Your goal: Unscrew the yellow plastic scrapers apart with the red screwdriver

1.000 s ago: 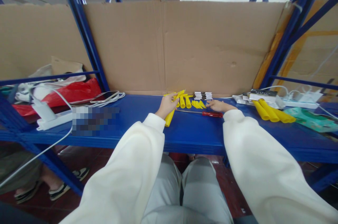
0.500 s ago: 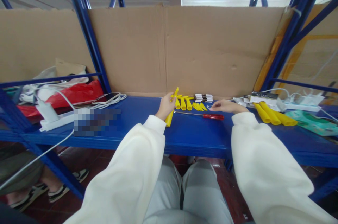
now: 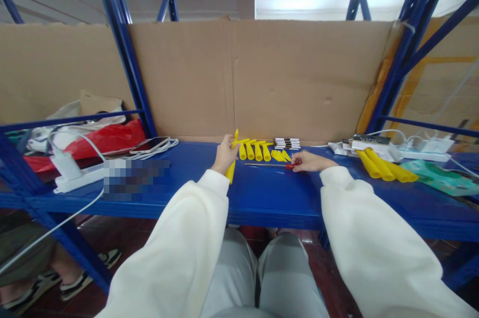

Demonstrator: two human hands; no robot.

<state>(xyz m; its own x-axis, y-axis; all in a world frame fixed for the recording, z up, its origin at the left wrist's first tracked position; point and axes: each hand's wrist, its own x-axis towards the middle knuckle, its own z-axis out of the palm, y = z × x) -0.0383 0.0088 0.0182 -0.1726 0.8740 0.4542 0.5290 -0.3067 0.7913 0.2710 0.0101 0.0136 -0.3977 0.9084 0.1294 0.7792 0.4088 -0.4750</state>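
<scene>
My left hand (image 3: 223, 155) is closed around a yellow plastic piece (image 3: 231, 173), a tapered tube with a crosspiece near its upper end, held tilted above the blue shelf. On the red handle of a screwdriver (image 3: 262, 164) rest the curled fingers of my right hand (image 3: 309, 161); the tool lies flat, its shaft pointing left. Between the hands stands a row of similar yellow tubes (image 3: 257, 151) with crosspieces. Small flat yellow pieces (image 3: 279, 156) lie right of them, in front of a stack of white-and-black sticks (image 3: 287, 144).
Yellow tubes (image 3: 382, 167), a green package (image 3: 441, 178) and a white power strip (image 3: 426, 152) are at the right. At the left lie a phone (image 3: 149, 145), cables, a red bag (image 3: 108, 138) and another power strip (image 3: 80, 178). A cardboard sheet (image 3: 292, 78) backs the shelf.
My right hand has come left from behind the screwdriver's end and closed on its handle. My left hand still holds the yellow piece, shifted slightly left and away from the row.
</scene>
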